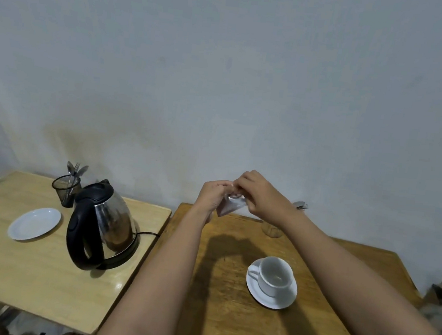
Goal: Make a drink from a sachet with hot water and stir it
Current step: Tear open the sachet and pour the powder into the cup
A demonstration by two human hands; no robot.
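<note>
A small silvery sachet (230,206) hangs in the air over the far edge of the dark wooden table (228,291). My left hand (211,196) and my right hand (258,194) both pinch its top edge, fingertips close together. Below and to the right, a white cup (275,275) stands on a white saucer (281,300); it looks empty. A steel kettle with a black handle and lid (103,226) sits on its base on the lighter table (26,269) at the left.
A black mesh holder with spoons and forks (67,189) stands behind the kettle, and a white saucer (34,223) lies beside it. A glass with cutlery (272,230) is partly hidden behind my right wrist. A narrow gap separates the two tables.
</note>
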